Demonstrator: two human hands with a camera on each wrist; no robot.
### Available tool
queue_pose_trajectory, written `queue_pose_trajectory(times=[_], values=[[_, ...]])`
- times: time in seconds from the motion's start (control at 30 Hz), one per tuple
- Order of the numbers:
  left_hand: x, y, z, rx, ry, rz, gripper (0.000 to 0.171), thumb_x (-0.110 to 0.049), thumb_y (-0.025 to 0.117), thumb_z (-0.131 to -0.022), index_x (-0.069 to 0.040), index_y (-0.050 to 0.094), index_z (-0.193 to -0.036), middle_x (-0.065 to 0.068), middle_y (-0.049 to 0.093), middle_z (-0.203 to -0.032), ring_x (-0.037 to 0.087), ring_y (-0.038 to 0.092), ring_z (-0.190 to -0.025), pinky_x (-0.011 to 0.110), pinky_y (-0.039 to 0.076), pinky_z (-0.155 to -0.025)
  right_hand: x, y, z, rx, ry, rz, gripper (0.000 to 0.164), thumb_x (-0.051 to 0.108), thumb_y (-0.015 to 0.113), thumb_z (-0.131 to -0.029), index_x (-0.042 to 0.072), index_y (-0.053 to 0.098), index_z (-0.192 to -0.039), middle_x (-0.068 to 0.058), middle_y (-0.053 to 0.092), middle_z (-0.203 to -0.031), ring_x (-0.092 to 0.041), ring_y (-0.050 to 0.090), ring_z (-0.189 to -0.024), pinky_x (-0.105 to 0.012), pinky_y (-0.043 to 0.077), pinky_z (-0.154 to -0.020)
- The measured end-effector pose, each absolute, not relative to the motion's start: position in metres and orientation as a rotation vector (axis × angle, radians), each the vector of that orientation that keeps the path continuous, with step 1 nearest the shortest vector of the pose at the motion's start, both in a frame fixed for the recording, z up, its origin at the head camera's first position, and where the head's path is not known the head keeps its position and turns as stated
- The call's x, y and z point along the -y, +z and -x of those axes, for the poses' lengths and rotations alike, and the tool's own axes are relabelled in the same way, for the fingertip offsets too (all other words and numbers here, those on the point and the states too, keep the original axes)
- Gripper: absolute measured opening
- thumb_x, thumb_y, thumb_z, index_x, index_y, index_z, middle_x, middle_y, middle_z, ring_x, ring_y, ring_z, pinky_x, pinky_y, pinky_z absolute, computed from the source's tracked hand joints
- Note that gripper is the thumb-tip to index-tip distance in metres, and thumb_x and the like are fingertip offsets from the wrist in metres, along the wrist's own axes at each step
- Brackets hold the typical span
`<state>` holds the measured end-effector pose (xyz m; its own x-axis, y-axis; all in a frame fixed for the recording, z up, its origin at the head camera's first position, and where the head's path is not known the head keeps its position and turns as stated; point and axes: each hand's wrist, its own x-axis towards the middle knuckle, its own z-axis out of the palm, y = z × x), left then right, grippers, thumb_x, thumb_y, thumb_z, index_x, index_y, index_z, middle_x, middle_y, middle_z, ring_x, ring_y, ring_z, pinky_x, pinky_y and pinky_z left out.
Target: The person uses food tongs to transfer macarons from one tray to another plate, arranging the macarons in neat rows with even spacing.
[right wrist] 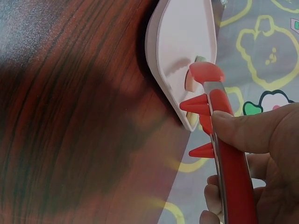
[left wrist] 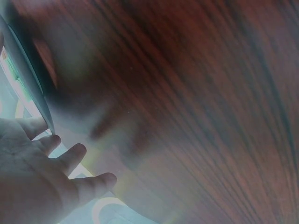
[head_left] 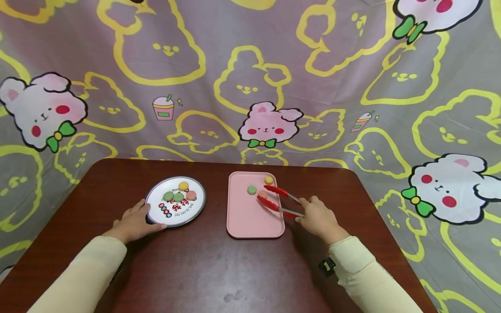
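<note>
My right hand (head_left: 318,219) grips red-tipped metal tongs (right wrist: 232,172), thumb along one arm and fingers behind. The tongs' two red ends stand apart over the pink tray (head_left: 250,224), on either side of a pink macaron (head_left: 263,194). Close by on the tray lie a green macaron (head_left: 252,190) and a yellow macaron (head_left: 268,179) in the far right corner. My left hand (head_left: 133,221) rests at the left rim of a white plate (head_left: 192,214), fingers spread and fairly straight, thumb along its near edge. On that plate sit several macarons, yellow, green and pink.
Plate and tray stand side by side on a dark brown wooden table (head_left: 188,269). Behind the table and to its right hangs a patterned curtain (head_left: 266,39) close to the table's edges. A small black object (head_left: 326,266) shows at the right wrist.
</note>
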<state>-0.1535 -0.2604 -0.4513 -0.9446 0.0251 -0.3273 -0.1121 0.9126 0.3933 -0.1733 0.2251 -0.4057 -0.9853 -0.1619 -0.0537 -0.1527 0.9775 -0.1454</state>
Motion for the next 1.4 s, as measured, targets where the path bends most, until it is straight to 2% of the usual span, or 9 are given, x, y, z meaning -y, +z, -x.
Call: queue_pose_trajectory(times=[0.5, 0.8, 1.4], values=[[0.2589, -0.4503, 0.1541, -2.738, 0.588, 0.086, 0.115, -0.069, 0.064, -0.076, 0.013, 0.022, -0.145, 0.038, 0.008, -0.150, 0.062, 0.012, -0.129, 0.080, 0.016, -0.095, -0.2253, -0.4052, 0.1772, -3.041, -0.177, 0.257, 0.054, 0.027, 0.077, -0.079, 0.005, 0.060, -0.125, -0.017, 0.056, -0.098, -0.028, 0.056, -0.080, -0.050, 0.052, -0.062], [0.2595, -0.4510, 0.1538, -2.734, 0.608, 0.083, 0.115, -0.068, 0.064, -0.077, 0.013, 0.020, -0.145, 0.038, 0.007, -0.150, 0.061, 0.011, -0.130, 0.080, 0.015, -0.095, -0.2248, -0.4040, 0.1774, -3.023, -0.189, 0.276, 0.050, 0.025, 0.076, -0.080, 0.004, 0.061, -0.123, -0.014, 0.055, -0.092, -0.025, 0.055, -0.076, -0.046, 0.051, -0.059], [0.2614, -0.4579, 0.1533, -2.747, 0.615, 0.087, 0.119, -0.072, 0.063, -0.074, 0.014, 0.021, -0.145, 0.037, 0.007, -0.150, 0.061, 0.011, -0.130, 0.079, 0.016, -0.095, -0.2252, -0.4079, 0.1769, -3.047, -0.205, 0.273, 0.048, 0.026, 0.076, -0.080, 0.005, 0.062, -0.121, -0.014, 0.056, -0.092, -0.026, 0.056, -0.076, -0.048, 0.051, -0.060]])
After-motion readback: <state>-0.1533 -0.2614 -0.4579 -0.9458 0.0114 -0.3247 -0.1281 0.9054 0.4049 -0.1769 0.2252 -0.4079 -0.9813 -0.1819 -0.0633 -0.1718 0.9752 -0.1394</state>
